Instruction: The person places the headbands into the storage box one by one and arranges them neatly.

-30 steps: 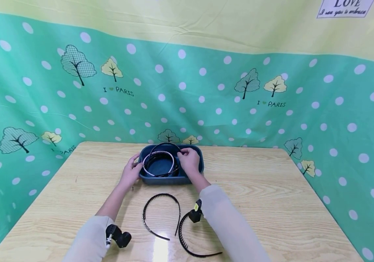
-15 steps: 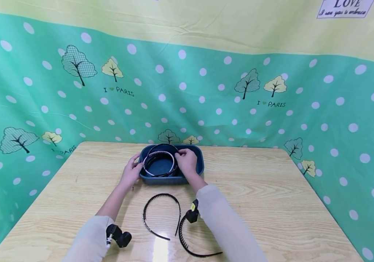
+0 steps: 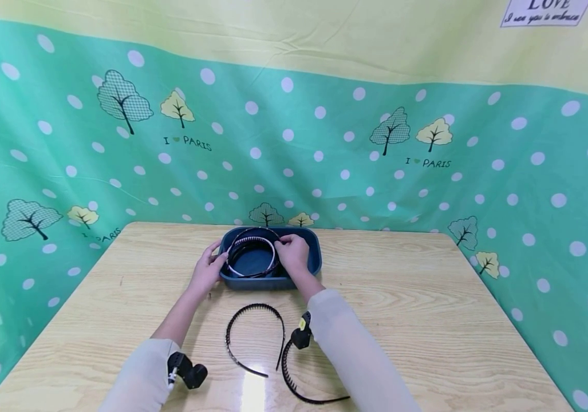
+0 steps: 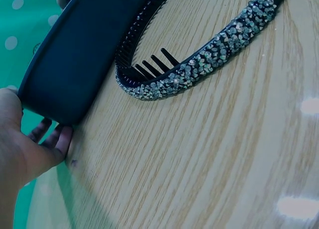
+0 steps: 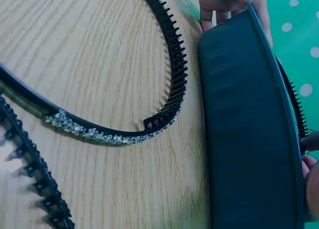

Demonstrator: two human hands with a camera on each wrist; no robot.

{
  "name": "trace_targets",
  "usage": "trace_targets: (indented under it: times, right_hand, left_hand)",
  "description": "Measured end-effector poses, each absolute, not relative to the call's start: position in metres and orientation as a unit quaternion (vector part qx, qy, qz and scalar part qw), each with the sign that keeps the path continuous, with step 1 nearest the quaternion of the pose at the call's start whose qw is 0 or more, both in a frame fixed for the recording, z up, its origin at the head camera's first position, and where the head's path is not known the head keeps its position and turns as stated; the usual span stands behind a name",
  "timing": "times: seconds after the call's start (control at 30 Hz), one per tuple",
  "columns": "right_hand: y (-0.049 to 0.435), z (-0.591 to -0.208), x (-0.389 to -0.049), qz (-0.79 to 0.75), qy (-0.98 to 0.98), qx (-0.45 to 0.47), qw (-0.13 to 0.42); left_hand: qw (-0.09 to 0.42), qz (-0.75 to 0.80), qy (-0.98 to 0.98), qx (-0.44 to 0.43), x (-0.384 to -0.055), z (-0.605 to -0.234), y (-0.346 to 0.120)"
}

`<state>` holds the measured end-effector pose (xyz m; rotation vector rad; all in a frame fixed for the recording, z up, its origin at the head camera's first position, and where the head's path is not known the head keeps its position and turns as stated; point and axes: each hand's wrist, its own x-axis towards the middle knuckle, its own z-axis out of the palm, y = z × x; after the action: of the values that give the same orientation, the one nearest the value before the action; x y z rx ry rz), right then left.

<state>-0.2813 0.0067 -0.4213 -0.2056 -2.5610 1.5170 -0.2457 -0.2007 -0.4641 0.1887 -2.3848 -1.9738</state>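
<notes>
In the head view a dark blue plastic box (image 3: 268, 284) stands towards the table's back edge. My left hand (image 3: 205, 273) grips its left end; the left wrist view shows the thumb at the rim and fingertips against the lower side. My right hand (image 3: 294, 253), reaching into the box, pinches a black toothed headband (image 5: 294, 92) near its right side. A pale headband (image 3: 231, 268) lies inside, with dark ones overlapping it. On the table in front, a black headband (image 3: 228, 337) with glittering stones (image 4: 209, 59) lies left of another black toothed headband (image 3: 285, 375).
The light wood-grain table (image 3: 417, 320) reaches back to a green dotted cloth (image 3: 324, 171) hanging behind it. My right forearm (image 3: 355, 349) passes over part of the right-hand loose headband.
My right hand has shifted slightly left, and the pinched black headband has sunk a little lower into the box. My left hand stays on the box's end. The two table headbands lie still.
</notes>
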Motion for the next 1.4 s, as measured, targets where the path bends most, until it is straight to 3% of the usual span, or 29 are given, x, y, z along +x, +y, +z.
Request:
trace_targets:
  times: [1.4]
  right_hand:
    - [-0.0004,-0.4230,-0.2838,0.502,-0.858,-0.091,0.059]
  left_hand:
    - [0.009,-0.646,-0.761,0.062,-0.2417,-0.4609,-0.1989]
